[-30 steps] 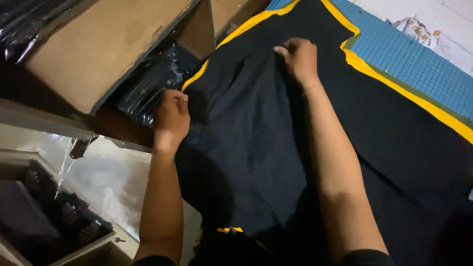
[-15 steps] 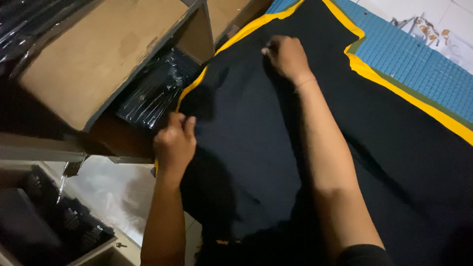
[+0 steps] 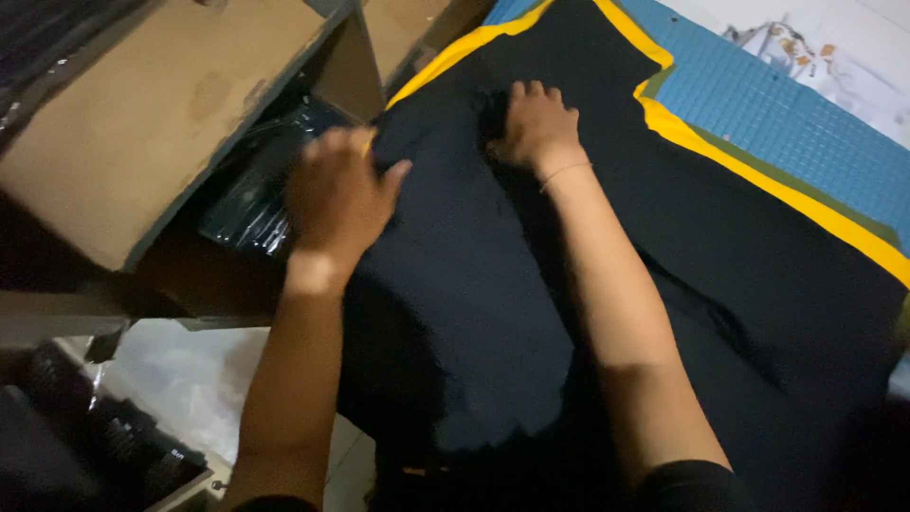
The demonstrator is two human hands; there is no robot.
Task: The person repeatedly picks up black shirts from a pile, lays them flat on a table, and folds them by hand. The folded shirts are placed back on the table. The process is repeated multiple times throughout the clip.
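Note:
A dark navy garment lies spread over a black cloth with a yellow border. My right hand rests flat on the garment's far end, fingers spread and pressing down. My left hand, blurred, is open over the garment's left edge, palm down with the thumb out, and holds nothing.
An open brown cardboard box stands at the left, with black items wrapped in clear plastic inside. A blue gridded mat lies under the cloth at the right. Another box of dark packed items sits at the lower left.
My left hand let go of the garment's edge and moved up, opening flat. My right hand went from pinching the cloth to pressing flat on it. The garment lies smoother.

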